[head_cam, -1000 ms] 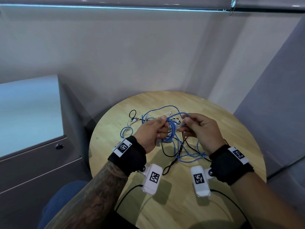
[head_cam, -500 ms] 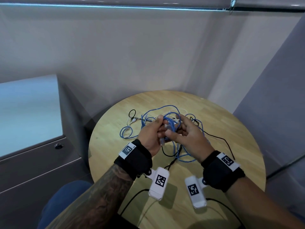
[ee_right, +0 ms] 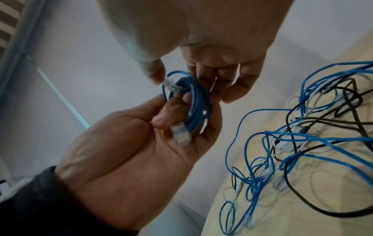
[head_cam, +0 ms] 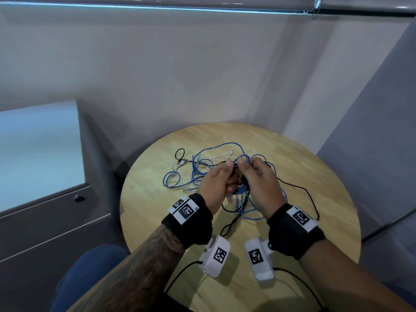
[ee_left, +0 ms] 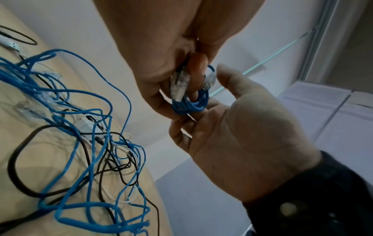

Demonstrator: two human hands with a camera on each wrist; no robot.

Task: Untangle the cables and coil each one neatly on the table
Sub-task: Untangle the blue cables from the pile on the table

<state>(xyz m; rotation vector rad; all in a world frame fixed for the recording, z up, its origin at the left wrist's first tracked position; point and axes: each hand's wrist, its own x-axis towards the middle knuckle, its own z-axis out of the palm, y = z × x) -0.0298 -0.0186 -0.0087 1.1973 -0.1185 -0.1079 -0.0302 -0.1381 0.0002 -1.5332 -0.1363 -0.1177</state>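
Now, blue coil (ee_right: pixel 193 102): gripped above the table (head_cam: pixel 315 176) by both the left hand (head_cam: pixel 216 185) and right hand (head_cam: pixel 258 183), drawn closer together than a second ago. One cable nearly wound; the tangle (head_cam: pixel 198 170) still awaits.

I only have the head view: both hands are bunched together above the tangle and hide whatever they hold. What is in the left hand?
Observer: The left hand grips a small blue coil of several loops.
Operator: Can you see its ends?
Observer: One clear plug lies against the left palm.
Operator: And the other end?
Observer: A second plug sticks out at the coil's top, beside the thumb of the right hand.
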